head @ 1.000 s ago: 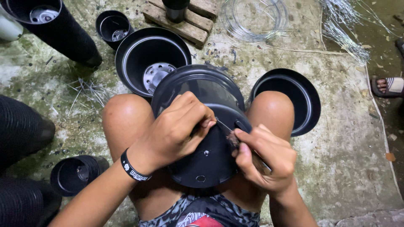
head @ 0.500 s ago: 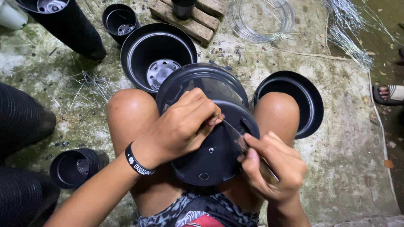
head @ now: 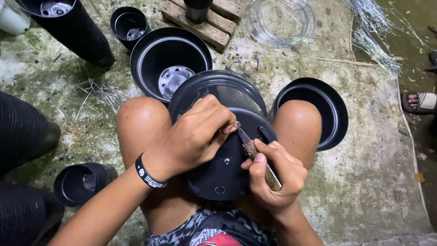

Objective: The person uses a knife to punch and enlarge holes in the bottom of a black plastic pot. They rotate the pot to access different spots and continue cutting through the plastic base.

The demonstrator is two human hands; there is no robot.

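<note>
1. At the far left, stacks of black ribbed pots (head: 22,132) lie on the mossy concrete floor (head: 378,182), and a smaller nested stack of small pots (head: 82,182) lies just outside the person's left knee.
2. The left hand (head: 195,134), with a black wristband (head: 148,173) on its wrist, is curled down over the upturned black pot (head: 223,136), fingers bent and pressing on the pot's base near the tip of the tool. It steadies the pot rather than enclosing it.
3. The upturned black pot rests between the bare knees, base tilted up toward the camera and mouth pointing away, so its long axis runs from the person's lap outward along the floor. It lies directly under both hands.
4. The metal blade tool (head: 257,157) slants from lower right to upper left, its tip meeting the base just beside the left fingertips, close to a slot near the rim.
5. The right hand (head: 273,180) is wrapped tightly round the tool's handle, thumb laid along it. It is the hand nearer the body, and the working point lies up and to the left of it.
6. Beyond the knees stand an open large pot (head: 170,64) and, at right, another black pot (head: 318,109); a coil of clear wire (head: 282,23) lies farther off.
</note>
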